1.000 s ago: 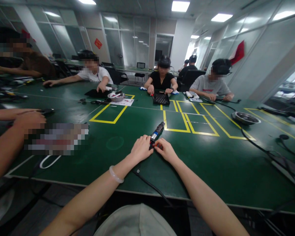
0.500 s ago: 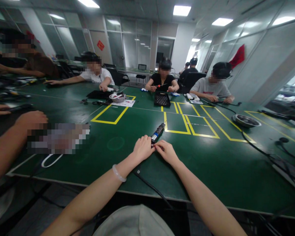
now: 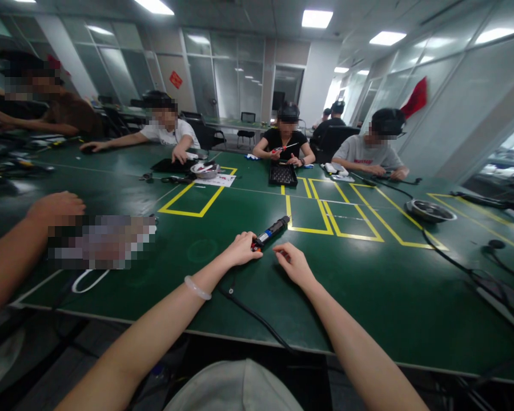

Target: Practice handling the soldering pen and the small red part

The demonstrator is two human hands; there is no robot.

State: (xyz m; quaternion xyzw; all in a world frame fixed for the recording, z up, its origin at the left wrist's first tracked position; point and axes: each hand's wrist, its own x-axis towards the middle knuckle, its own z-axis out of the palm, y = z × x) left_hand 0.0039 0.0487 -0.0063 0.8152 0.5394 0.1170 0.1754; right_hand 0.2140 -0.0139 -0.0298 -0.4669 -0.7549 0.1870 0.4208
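My left hand [image 3: 241, 249] is closed round the near end of a black stick-shaped device [image 3: 270, 232] with a blue and silver middle and some orange at the held end. The device lies at a slant over the green table, its far tip pointing away to the right. My right hand [image 3: 293, 264] rests just right of it, apart from it, fingers loosely bent and parted with nothing visible in them. A black cable [image 3: 257, 317] runs from near my left wrist over the table's front edge. Whether it joins the device is hidden.
The green table [image 3: 223, 308] bears yellow tape outlines [image 3: 355, 236]. Another person's arm [image 3: 8, 245] reaches in at left, near a blurred-out object [image 3: 107, 242]. Across sit several people, with a black tray [image 3: 282, 174] before one. At right lies a round metal part [image 3: 432, 210] with cables.
My hands, which met at the device's near end, have parted. My left hand has moved left with the device, which lies more level. My right hand has come off it.
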